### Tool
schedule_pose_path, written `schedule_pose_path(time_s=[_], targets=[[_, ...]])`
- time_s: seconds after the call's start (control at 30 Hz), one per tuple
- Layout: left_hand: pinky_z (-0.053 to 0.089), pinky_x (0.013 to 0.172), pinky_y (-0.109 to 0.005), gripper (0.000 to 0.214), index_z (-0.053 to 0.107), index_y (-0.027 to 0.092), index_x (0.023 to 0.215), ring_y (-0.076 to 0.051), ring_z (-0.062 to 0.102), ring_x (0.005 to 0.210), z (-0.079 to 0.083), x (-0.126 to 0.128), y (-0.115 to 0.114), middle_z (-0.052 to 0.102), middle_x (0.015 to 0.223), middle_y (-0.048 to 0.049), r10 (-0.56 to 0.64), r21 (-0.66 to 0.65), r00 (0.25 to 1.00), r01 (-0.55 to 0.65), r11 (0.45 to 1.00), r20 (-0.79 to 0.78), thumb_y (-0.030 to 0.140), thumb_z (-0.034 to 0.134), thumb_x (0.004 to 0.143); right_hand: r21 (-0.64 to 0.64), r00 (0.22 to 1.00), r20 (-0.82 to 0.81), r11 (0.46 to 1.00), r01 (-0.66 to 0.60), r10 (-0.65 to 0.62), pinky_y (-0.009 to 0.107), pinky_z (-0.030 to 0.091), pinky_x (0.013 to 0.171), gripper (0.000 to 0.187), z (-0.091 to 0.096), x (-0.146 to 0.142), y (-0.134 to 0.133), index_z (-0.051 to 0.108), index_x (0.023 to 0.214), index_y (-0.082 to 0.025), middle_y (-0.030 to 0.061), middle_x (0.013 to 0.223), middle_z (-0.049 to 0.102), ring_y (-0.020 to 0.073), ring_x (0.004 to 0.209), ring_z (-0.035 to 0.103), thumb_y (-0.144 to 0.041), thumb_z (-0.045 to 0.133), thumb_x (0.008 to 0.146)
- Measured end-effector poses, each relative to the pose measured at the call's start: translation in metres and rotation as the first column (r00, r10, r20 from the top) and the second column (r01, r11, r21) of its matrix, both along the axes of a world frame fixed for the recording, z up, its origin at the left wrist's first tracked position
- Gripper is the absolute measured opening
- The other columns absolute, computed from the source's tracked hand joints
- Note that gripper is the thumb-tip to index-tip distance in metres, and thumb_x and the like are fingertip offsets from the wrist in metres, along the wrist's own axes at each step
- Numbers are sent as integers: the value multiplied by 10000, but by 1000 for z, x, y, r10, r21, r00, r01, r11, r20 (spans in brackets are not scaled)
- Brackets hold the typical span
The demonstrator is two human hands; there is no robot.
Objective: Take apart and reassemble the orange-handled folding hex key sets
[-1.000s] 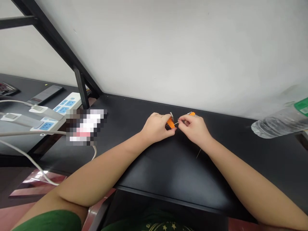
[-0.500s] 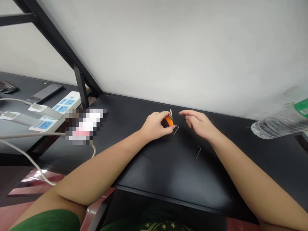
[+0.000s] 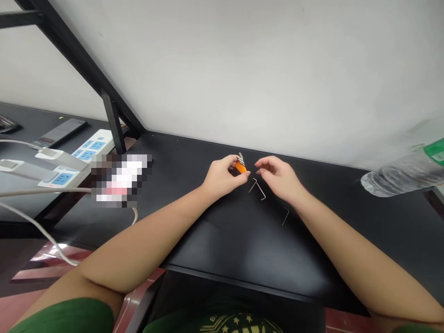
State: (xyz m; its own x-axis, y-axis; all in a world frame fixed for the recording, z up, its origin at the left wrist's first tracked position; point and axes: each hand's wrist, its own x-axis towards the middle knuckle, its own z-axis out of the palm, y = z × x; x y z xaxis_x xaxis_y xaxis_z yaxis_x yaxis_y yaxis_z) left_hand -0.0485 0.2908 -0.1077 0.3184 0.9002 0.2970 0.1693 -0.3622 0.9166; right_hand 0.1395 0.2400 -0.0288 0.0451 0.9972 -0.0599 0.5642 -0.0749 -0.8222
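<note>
Now the left hand (image 3: 224, 176) grips the orange holder (image 3: 240, 167); right hand (image 3: 277, 176) beside it, in a narrow, seemingly empty curl. 3 hex keys (image 3: 261, 190) lie nearer than that grip: unloading, apparently; another pull needs precise pinching.

The table (image 3: 215, 240) is viewed from the person's head, forward and down, towards the far wall (image 3: 222, 83); the left hand (image 3: 221, 178) and right hand (image 3: 280, 179) are seen from fairly near, the shirt (image 3: 236, 322) cropped at the near edge.
</note>
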Motion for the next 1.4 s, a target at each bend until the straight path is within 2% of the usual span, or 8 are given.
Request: schedule_pose_path(time_s=[0.1,0.23,0.4,0.53,0.63,0.73,1.2,1.4], targets=[[574,760,-287,261,687,181,976,-149,703,745,-1,-2,3,756,855,-19,15,1,1000,-15,1000,2,349,771,796,-154,789,463,913,-378,405,321,466,757,170,20,18,0,710,935,-209,52,974,667,174,810,606,-161,590,824],[565,737,-273,250,684,183,963,-138,695,729,-2,-3,2,752,847,-7,-23,-16,1000,23,1000,9,349,769,796,-368,567,680,886,-283,464,306,373,605,72,24,15,-7,652,798,-201,75,913,678,189,724,583,-240,633,855],[569,775,-282,280,686,184,1011,-153,708,778,1,-5,1,764,888,-10,-35,24,999,36,999,-25,345,764,796,-426,479,745,884,-193,464,307,290,533,157,5,-7,-16,563,664,-195,106,807,663,175,595,546,-144,613,804],[564,806,-292,332,673,200,1072,-159,707,791,6,-8,2,767,919,-3,-66,128,989,83,988,-129,327,772,782,-339,582,724,926,-168,371,302,298,520,169,11,-6,-13,513,651,-209,68,703,643,179,576,549,-111,610,750],[558,893,-333,380,666,205,1118,-186,712,844,6,-9,2,769,963,-20,-45,222,972,97,970,-231,325,780,775,-281,826,469,939,-197,314,270,391,535,106,22,0,-10,553,754,-223,-2,685,660,161,585,607,-127,596,747],[543,970,-368,434,657,204,1173,-213,722,921,3,-9,2,770,1027,-46,-27,282,968,99,954,-250,340,782,780,-265,944,190,940,-214,269,252,484,567,107,25,2,-9,585,829,-229,-40,700,675,143,583,665,-149,583,759],[518,1026,-448,402,658,212,1165,-249,733,927,0,-9,6,777,987,-67,-2,442,950,147,885,-312,379,747,810,-421,989,-141,901,-102,46,194,395,332,89,26,3,-4,625,769,-188,-9,577,642,100,398,529,-224,706,774],[497,1061,-455,388,654,207,1151,-249,737,918,0,-8,4,781,962,-67,0,467,943,166,869,-334,394,728,819,-512,812,-525,857,-60,-256,134,258,316,281,18,3,0,644,933,-200,-75,552,566,32,359,369,-254,834,732]])
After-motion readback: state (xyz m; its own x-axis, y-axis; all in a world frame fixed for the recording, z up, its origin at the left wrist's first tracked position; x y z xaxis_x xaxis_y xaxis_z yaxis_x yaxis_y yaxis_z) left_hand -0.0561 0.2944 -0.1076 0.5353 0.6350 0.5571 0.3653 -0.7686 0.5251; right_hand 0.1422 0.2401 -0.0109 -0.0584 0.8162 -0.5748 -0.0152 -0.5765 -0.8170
